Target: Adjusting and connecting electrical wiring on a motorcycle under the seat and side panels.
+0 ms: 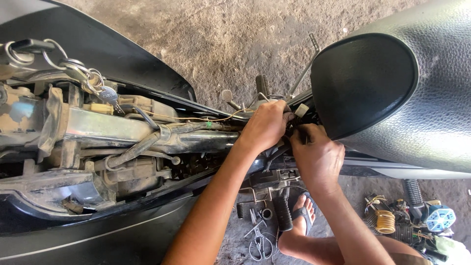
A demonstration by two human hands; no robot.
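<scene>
— Rough concrete floor (235, 39) fills the top of the frame, and a stripped motorcycle runs across it from left to right. Where is the work?

— Right of centre, in the gap where the metal frame tube (147, 135) meets the front edge of the black seat (392, 93). A cluster of dark wires and connectors (294, 126) sits there, tucked under the seat's nose.

— How do the hands lie to it?

— Both are on it. The left hand (265, 127) comes in from lower left, fingers curled over the top of the cluster and clenched around it. The right hand (319, 157) comes up from below, just right of the left, its fingers pinching into the same bundle. What exactly each fingertip grips is hidden.

— Which is nearer?

— Neither by much; they touch each other at the cluster. The wiring trails left along the frame tube, so its long axis follows the bike, left to right.

— Around that?

— A thin yellowish wire (196, 118) runs along the tube. A bunch of keys (88, 76) hangs at upper left. Below, scissors (260, 243) lie on the ground beside a sandalled foot (301, 221), with a yellow coil (385, 222) and loose parts at lower right.
</scene>
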